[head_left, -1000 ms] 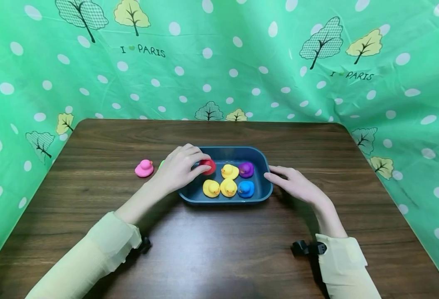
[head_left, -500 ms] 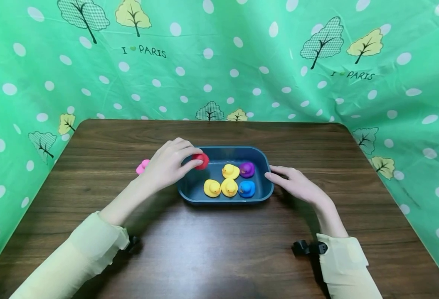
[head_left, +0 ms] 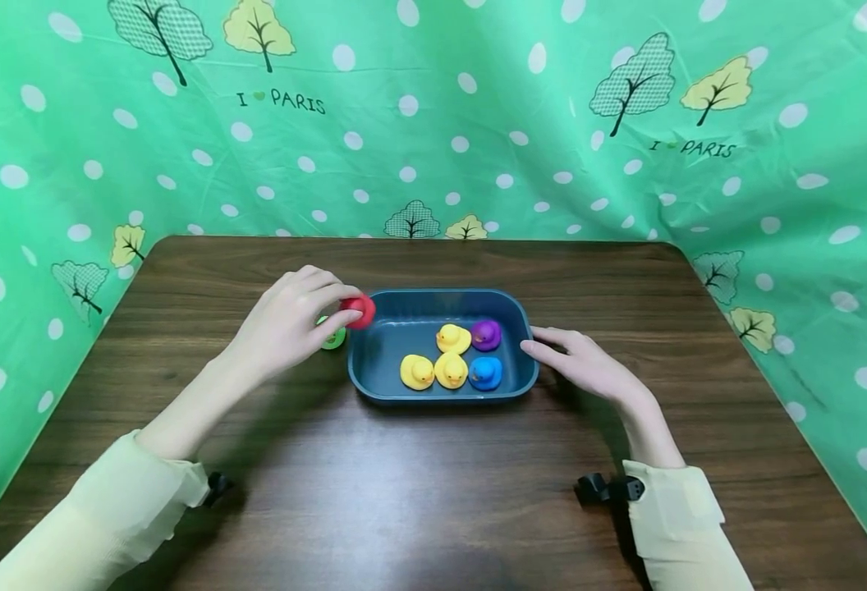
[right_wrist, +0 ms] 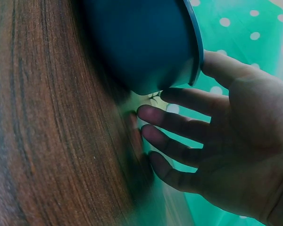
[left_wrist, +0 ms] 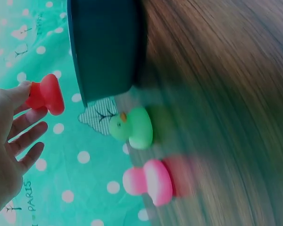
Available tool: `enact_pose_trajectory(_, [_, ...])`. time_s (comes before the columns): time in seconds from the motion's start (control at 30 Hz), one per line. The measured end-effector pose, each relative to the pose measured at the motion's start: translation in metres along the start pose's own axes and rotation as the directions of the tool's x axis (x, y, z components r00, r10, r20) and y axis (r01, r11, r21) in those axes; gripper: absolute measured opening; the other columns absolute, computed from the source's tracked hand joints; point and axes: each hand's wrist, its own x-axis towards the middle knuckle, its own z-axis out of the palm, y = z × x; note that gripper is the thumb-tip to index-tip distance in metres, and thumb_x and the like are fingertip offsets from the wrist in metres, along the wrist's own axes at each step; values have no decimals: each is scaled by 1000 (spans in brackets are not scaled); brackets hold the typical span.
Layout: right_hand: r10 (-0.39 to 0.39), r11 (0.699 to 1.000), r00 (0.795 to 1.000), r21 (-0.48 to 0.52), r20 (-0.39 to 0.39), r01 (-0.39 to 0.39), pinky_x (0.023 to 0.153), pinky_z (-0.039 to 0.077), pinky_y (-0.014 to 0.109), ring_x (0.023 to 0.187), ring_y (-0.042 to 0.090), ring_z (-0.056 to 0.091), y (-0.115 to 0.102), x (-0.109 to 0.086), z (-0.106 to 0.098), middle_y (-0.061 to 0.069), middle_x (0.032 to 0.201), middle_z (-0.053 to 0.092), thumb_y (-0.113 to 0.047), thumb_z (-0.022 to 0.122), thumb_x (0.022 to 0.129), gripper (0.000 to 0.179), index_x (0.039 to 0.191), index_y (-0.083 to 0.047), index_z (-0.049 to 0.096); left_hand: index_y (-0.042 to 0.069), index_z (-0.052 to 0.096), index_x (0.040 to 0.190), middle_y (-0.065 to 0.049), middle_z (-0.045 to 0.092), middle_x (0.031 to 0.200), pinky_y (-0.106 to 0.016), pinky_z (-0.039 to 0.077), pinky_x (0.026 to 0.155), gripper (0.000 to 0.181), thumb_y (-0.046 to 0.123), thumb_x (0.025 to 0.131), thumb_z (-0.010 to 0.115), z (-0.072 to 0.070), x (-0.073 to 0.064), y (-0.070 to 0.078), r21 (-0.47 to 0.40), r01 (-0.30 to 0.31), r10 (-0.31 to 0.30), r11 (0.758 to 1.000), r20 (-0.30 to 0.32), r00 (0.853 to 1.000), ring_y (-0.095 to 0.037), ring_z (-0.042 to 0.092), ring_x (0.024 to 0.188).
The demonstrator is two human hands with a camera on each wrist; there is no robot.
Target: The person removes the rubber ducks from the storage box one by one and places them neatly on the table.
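My left hand [head_left: 286, 316] pinches a red rubber duck [head_left: 360, 312] between thumb and fingers, just at the left end of a dark blue tub [head_left: 396, 398]. In the left wrist view the red duck [left_wrist: 49, 94] is held up, the other fingers spread loosely. My right hand [head_left: 581, 361] grips the tub's right end, thumb over the rim and forefinger against the outside wall. Inside the tub sit three yellow ducks [head_left: 451, 371], a purple duck [head_left: 486, 335] and a blue duck [head_left: 485, 373]. A green duck [left_wrist: 134, 128] stands on the table left of the tub, partly behind my left hand.
A pink duck [left_wrist: 151, 182] stands beside the green one; my left hand hides it in the head view. The brown wooden table [head_left: 433, 484] reaches back to a green dotted cloth [head_left: 433, 123]. Black wrist cameras [head_left: 607, 490] sit at both cuffs.
My left hand has carried the red duck leftward, from inside the tub to its left rim. It now covers the pink duck. The right hand has stayed at the tub's right end.
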Motion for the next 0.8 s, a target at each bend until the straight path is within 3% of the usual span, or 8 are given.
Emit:
enact_pose_trajectory(0.4, [-4,1000,1000,-7,-1,4,118,37,65,148,41,44,0,1,1,17,155,52,-55,49,105,65,154,-13,48,8,76,109,-7,75,99,-47,51,87,24,20,89,81,-23,-22,-30,84,27,-24,996,-35,999,-28,64,101])
enact_pose_trajectory(0.8, [0,1000,1000,-13,-5,0,117,38,65,147,41,45,0,0,1,18,154,53,-55,49,105,65,154,-13,49,8,76,110,-9,76,102,-51,51,89,25,18,88,81,-36,-40,-41,158,101,-99,982,-19,995,-31,63,105])
